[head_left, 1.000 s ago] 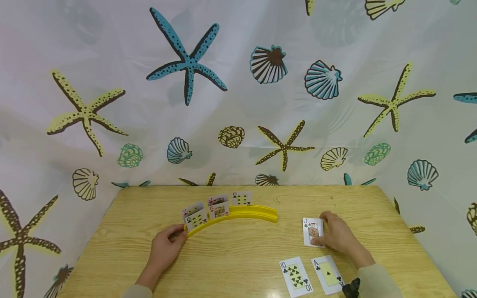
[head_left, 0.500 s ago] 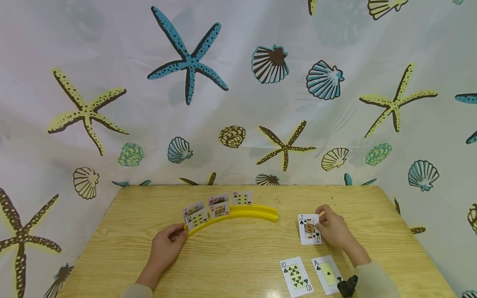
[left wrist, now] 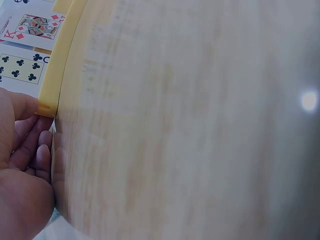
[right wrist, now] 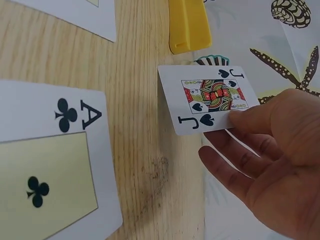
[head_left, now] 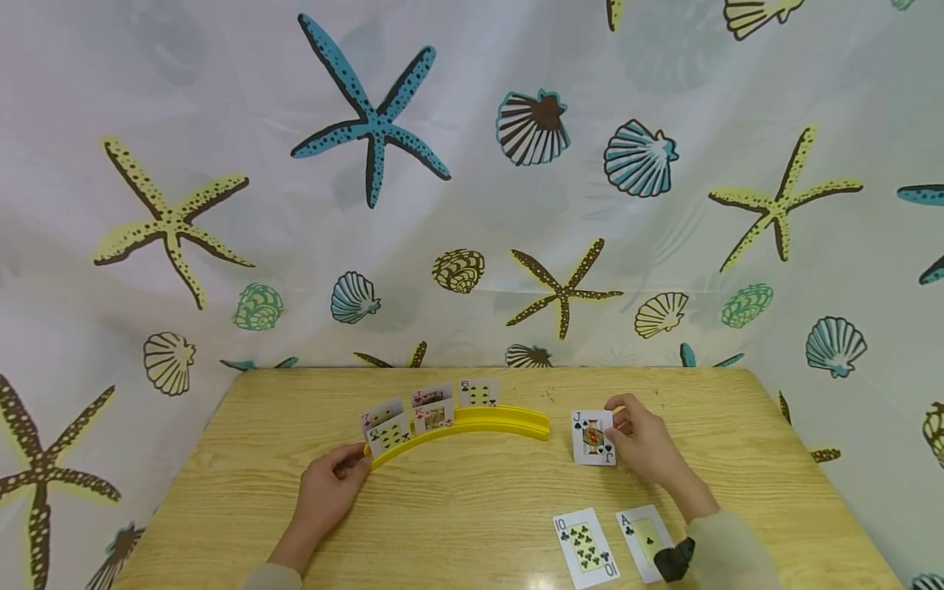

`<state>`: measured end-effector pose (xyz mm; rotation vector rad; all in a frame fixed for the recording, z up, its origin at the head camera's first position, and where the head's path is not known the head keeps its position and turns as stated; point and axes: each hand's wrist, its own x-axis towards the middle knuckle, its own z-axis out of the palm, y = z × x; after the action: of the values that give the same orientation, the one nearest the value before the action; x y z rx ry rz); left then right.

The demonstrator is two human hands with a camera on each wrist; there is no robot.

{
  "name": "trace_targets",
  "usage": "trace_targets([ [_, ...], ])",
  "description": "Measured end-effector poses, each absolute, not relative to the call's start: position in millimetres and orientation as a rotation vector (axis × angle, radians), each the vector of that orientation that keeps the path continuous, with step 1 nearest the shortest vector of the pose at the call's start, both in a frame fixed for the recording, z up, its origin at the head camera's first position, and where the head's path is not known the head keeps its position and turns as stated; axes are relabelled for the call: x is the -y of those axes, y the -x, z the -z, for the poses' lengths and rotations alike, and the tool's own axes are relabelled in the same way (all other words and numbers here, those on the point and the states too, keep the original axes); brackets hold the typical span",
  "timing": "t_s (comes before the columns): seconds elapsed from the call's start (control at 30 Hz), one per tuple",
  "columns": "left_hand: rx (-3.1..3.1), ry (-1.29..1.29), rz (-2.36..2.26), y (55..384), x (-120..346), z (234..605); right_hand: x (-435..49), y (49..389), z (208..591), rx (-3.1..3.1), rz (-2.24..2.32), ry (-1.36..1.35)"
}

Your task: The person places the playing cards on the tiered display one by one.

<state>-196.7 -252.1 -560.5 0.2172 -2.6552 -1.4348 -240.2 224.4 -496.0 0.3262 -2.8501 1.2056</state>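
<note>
My right hand pinches the jack of spades by its right edge, face toward me. In the right wrist view the thumb lies on the face of the jack, which is held above the table. At the left end of the curved yellow card holder, my left hand grips the tip between thumb and fingers. Upright in the holder stand a seven of diamonds, a club card, a red jack, a king of diamonds and a six.
The ten of clubs and ace of clubs lie face up on the wooden table, near its front right. A black strap piece at my right wrist overlaps the ace. A patterned curtain hangs behind the table and along both sides.
The jack of spades has come up off the table and moved left and away from me, toward the holder's right end, in my right hand. My left hand has stayed still.
</note>
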Motion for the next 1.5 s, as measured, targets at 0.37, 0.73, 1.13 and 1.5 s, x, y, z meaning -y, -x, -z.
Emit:
trace_targets([
  [0.37,2.652,-0.223,1.441,195.4,252.2,560.8,-202.1,244.5,490.7,2.822,-1.224,-0.306],
  [0.73,2.649,-0.223,1.427,195.1,252.1,560.9,-177.3,248.1,485.3,2.773,-1.288,-0.408],
  [1.13,2.634,-0.229,1.442,195.8,250.9,560.1,-155.8,252.7,480.0,2.761,-1.307,-0.465],
  [1.5,2.627,-0.198,1.432,194.6,251.3,559.6,-142.3,256.5,480.6,2.742,-1.288,-0.51],
])
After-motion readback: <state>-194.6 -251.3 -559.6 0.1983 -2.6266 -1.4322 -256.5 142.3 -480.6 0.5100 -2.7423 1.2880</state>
